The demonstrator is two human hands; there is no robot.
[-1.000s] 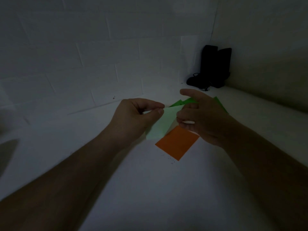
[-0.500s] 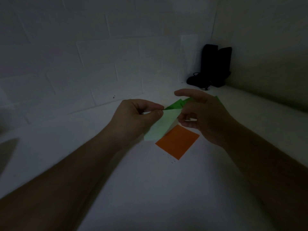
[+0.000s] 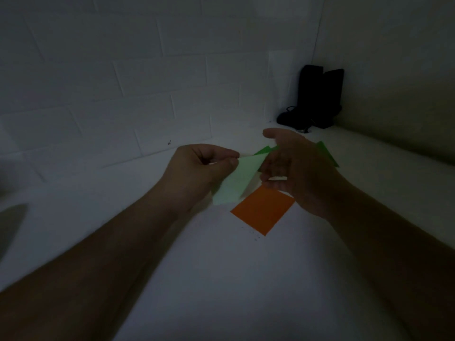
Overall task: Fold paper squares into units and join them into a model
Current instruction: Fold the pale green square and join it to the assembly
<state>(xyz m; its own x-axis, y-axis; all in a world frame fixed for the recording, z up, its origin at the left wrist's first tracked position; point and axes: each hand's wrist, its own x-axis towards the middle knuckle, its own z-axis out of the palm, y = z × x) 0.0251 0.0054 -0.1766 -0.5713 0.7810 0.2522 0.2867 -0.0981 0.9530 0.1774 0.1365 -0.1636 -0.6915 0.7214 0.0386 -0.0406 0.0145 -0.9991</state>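
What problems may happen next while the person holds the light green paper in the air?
1. The left hand pinches the light green paper only at its top corner, so it may twist and crease crookedly.
2. The dim light may hide the edges.
3. The right hand may brush the darker green pieces behind it.
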